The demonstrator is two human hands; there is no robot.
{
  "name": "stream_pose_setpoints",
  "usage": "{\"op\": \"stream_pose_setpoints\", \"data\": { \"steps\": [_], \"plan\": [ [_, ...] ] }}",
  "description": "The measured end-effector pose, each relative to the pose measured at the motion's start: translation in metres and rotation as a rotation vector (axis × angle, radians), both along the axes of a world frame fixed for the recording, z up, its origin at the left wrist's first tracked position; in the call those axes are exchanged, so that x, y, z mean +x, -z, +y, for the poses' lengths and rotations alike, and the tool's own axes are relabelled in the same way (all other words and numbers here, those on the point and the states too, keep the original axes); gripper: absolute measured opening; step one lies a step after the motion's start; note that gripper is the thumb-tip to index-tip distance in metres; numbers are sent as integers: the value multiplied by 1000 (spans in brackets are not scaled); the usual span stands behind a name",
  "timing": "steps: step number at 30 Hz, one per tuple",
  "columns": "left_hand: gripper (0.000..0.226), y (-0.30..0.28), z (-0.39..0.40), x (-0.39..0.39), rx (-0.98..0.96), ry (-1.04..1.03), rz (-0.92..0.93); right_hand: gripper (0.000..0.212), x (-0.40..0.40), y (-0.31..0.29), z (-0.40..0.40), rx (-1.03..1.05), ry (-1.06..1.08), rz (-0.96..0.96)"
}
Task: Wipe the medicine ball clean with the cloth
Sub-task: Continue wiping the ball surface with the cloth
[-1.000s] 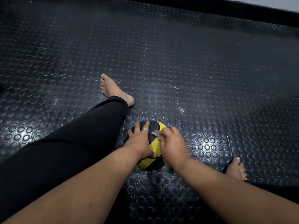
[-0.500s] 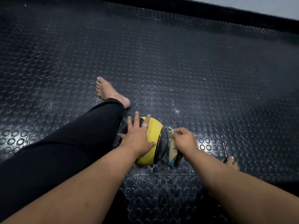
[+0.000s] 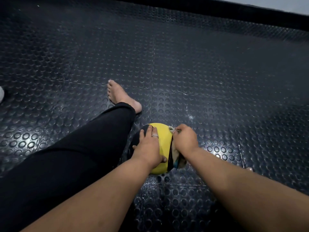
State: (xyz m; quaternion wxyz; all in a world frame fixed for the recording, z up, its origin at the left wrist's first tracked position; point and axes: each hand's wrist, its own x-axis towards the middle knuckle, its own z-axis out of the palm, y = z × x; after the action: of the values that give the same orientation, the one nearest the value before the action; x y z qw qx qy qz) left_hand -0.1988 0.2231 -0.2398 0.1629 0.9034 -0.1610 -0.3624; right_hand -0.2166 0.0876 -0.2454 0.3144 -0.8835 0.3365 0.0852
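medicine ball sits on the studded floor mat by my knee; left hand lies flat steadying it, right hand pinches the cloth against its right side. i'd press firmly, rolling slowly.

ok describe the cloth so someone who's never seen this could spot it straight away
On the dark studded floor mat, find the yellow and black medicine ball between the two hands. The cloth is the pale crumpled bundle pressed to the ball's right side, gripped by the right hand, the only soft, rumpled thing there.
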Motion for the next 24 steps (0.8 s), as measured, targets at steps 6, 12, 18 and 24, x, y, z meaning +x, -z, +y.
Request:
{"op": "stream_pose_setpoints", "data": {
  "steps": [6, 12, 18, 24],
  "plan": [
    [121, 4, 3, 7, -33, -36, -1, 14, -21, -7, 8, 55, -82, -20],
    [120, 5, 0, 6, -28, -14, -27, 14, -32, 3, 15, 23, -19, -69],
    [119, 6, 0, 9, -19, 12, -28, 13, -3, 3, 0, 7, 8, -11],
    [120, 9, 5, 18, -31, -6, -13, 13, -54, -4, 29, -100, -293, -156]
  ]
}}
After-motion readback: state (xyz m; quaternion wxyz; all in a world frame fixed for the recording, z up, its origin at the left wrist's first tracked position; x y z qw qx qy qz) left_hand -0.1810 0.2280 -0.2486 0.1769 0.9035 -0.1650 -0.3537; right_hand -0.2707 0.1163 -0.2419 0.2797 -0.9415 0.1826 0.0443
